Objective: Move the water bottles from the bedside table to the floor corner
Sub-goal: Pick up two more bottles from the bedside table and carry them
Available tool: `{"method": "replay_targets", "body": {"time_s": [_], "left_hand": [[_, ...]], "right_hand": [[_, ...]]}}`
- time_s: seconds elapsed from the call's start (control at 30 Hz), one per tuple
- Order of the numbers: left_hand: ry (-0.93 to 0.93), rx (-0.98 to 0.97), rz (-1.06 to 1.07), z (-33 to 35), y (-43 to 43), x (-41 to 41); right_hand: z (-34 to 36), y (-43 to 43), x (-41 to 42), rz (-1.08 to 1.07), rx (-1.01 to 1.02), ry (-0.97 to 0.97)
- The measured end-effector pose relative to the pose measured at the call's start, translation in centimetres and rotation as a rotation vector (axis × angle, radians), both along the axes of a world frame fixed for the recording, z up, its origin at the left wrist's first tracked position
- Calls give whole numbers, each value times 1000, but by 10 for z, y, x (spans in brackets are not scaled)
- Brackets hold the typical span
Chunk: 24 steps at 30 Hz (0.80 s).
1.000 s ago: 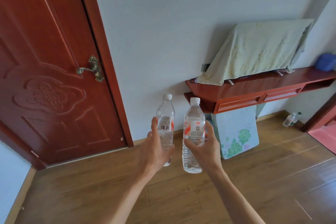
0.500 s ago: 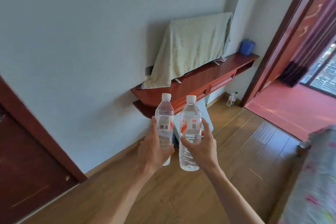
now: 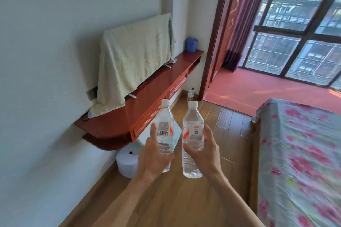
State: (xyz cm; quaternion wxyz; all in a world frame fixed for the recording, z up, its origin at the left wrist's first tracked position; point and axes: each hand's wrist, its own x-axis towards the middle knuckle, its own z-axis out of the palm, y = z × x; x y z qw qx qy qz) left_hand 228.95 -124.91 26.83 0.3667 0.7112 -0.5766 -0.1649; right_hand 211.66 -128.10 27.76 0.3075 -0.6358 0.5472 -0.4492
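I hold two clear plastic water bottles with white caps upright in front of me, above the wooden floor. My left hand [image 3: 154, 155] grips the left bottle [image 3: 163, 123] around its lower half, below the barcode label. My right hand [image 3: 203, 153] grips the right bottle [image 3: 192, 127] at its label. The two bottles are side by side, a small gap apart. Far ahead, two more bottles [image 3: 190, 94] stand on the floor in the corner beside the door frame, under the end of the shelf.
A red wall-mounted shelf [image 3: 147, 94] runs along the left wall, carrying a cloth-covered screen [image 3: 134, 62] and a blue container [image 3: 191, 44]. A white roll [image 3: 127, 162] sits on the floor under it. A flower-patterned bed [image 3: 302, 153] fills the right side. A doorway [image 3: 215, 42] opens onto a red-floored balcony.
My view has swung right, away from the red door, so the shelf, bed and balcony came into sight. Both hands keep the same hold on the bottles.
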Motion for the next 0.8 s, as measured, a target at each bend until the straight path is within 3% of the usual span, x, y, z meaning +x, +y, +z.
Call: {"method": "replay_targets", "body": {"time_s": [0.43, 0.8], "left_hand": [[-95, -5, -164, -8, -126, -58], [-93, -39, -189, -25, -257, -118]], "right_hand": [[-11, -97, -63, -163, -14, -19], [-12, -217, -128, -163, -7, -62]]}}
